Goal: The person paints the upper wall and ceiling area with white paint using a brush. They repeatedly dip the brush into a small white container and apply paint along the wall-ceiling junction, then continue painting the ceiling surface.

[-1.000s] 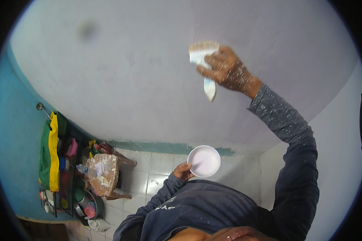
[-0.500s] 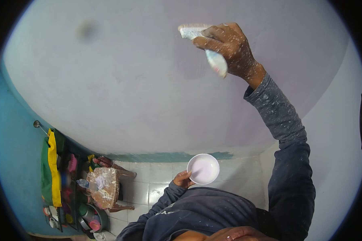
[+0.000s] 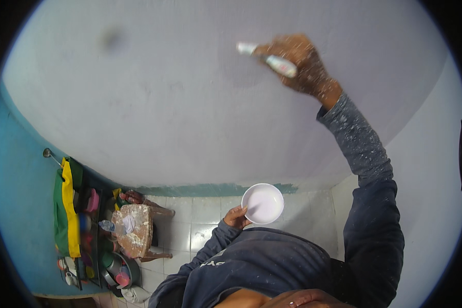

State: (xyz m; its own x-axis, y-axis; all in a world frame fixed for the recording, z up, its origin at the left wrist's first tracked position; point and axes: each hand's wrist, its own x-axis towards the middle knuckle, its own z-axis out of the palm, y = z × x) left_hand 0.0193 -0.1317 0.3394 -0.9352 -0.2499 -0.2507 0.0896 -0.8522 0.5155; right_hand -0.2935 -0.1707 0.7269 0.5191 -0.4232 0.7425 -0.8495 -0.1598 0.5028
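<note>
My right hand (image 3: 300, 64), speckled with white paint, is raised against the pale lilac wall (image 3: 174, 97). It is closed around a paintbrush (image 3: 281, 66) with a whitish, paint-smeared handle. The brush head points left, and its bristles are hard to make out through the motion blur. Low in front of my body, my left hand (image 3: 236, 217) grips the rim of a round white bowl (image 3: 263, 204), thumb over the edge. Pale, whitish-lilac paint lies inside the bowl.
A paint-spattered stool (image 3: 138, 232) stands at lower left with a cloth and a plastic bottle on it. Beside it, a rack (image 3: 82, 231) of kitchenware is partly covered by green and yellow cloth. A ladle (image 3: 47, 153) hangs on the blue wall (image 3: 20, 195). Tiles (image 3: 177, 231) cover the floor.
The brush has swung in my right hand, its handle now more level, and the hand has shifted slightly right and down. The bowl in my left hand sits a little higher in view.
</note>
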